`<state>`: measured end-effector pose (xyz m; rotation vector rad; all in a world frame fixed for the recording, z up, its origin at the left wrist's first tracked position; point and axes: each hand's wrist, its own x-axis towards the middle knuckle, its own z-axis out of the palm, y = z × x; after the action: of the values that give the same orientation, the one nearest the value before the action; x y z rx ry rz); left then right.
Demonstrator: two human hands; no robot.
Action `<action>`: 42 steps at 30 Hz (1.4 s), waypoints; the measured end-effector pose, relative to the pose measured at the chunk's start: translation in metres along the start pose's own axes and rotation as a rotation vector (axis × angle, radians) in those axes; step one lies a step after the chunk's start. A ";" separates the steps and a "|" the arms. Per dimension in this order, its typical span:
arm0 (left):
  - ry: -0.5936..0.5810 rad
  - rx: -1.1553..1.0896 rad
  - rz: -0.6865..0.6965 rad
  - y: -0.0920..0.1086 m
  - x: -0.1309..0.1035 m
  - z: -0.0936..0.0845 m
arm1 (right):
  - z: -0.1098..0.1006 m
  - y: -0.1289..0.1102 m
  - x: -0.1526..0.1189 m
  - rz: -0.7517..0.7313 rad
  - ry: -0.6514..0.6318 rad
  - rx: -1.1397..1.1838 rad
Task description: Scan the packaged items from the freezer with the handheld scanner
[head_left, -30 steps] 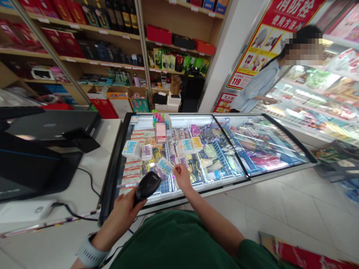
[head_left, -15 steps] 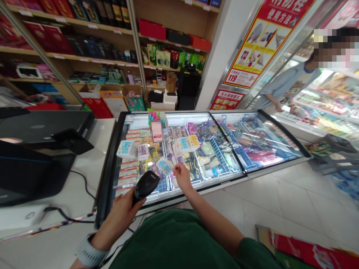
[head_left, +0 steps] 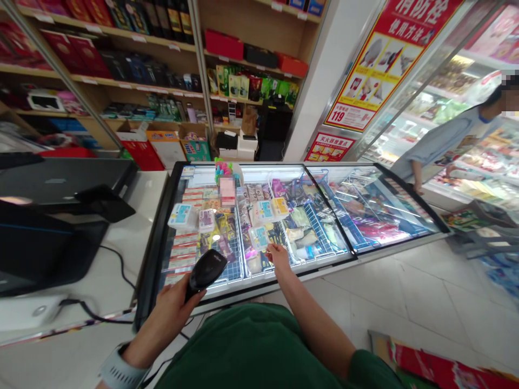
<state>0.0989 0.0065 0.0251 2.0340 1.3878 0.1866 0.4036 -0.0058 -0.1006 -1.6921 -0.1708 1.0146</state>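
Observation:
My left hand (head_left: 176, 302) is wrapped around the handle of a black barcode scanner (head_left: 207, 268), its head tilted over the freezer's glass top. With pinched fingers, my right hand (head_left: 279, 258) grips the near right corner of a small white plastic box with a blue label (head_left: 258, 237). Just beyond it are another blue-labelled box (head_left: 263, 209) and a yellow-labelled box (head_left: 279, 206). To the left lie a purple-labelled box (head_left: 206, 220) and a further blue-labelled box (head_left: 182, 215). Their contents cannot be made out.
The glass-topped chest freezer (head_left: 324, 266) holds wire baskets of bagged goods. A colourful toy-like item (head_left: 224, 170) stands at its back edge. A white counter (head_left: 152, 197) with dark electronic equipment adjoins on the left. At far right, a person (head_left: 450, 138) stands by lit shelves.
My right hand has moved right with the blue-labelled box, which has turned straighter. The scanner has shifted slightly left and down. The person at far right has moved further right.

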 end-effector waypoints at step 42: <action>0.369 -0.186 -0.256 -0.117 -0.069 -0.034 | 0.240 -0.010 0.007 0.053 -0.280 -0.524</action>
<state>-0.0374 -0.0129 -0.0006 1.7067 1.7681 0.5782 0.2456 0.1751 -0.1029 -2.0172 -0.6220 1.3248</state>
